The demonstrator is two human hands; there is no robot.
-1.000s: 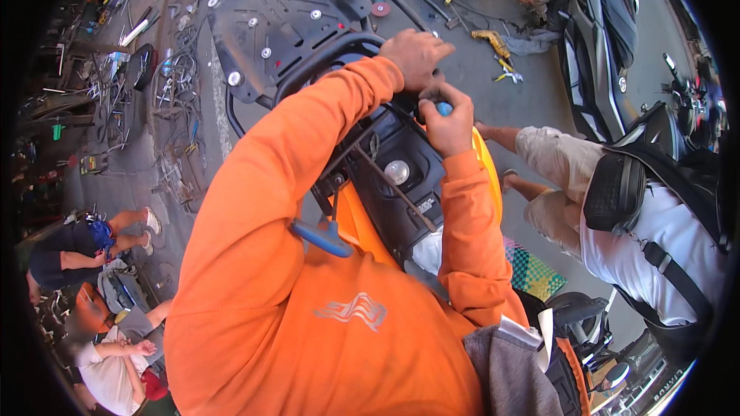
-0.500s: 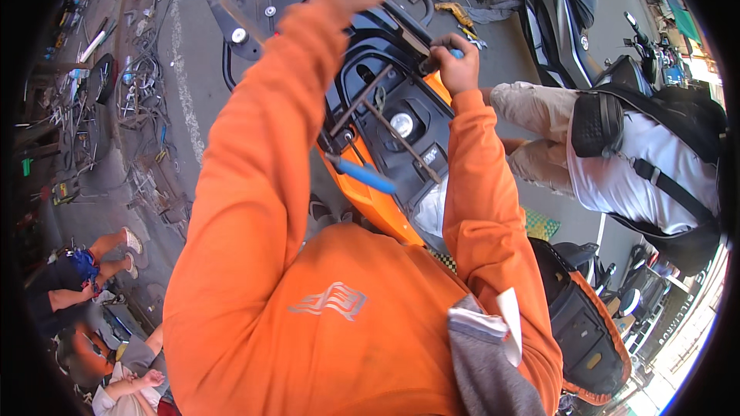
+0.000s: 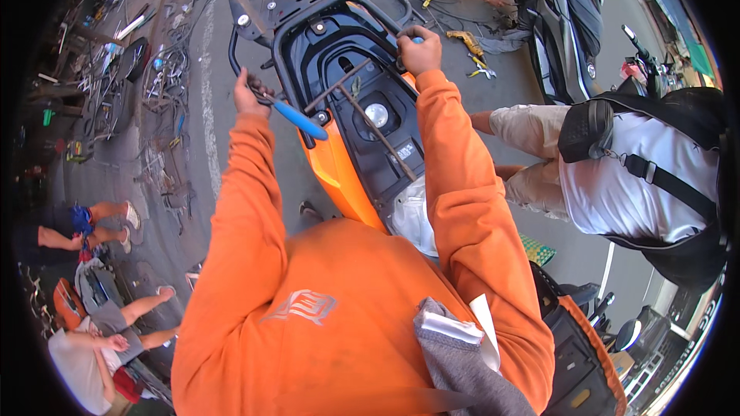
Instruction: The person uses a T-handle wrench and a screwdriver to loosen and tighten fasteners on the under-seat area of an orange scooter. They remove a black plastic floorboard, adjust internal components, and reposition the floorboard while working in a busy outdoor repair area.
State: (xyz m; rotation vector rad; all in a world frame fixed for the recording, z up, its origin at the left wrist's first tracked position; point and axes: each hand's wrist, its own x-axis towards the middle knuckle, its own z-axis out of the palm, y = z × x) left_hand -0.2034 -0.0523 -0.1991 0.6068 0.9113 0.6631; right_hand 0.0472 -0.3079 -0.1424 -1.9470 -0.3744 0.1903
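Left hand (image 3: 253,97): we see it gripping blue-handled tool (image 3: 301,119), upper left
Right hand (image 3: 422,52): closed round blue handle (image 3: 417,40), upper centre

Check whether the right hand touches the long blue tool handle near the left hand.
Apart: the head view shows the black tray between the right hand and the long blue tool handle.

Head-worn fisheye view, left of a pair, looking down from above, near the hands (image 3: 421,49)
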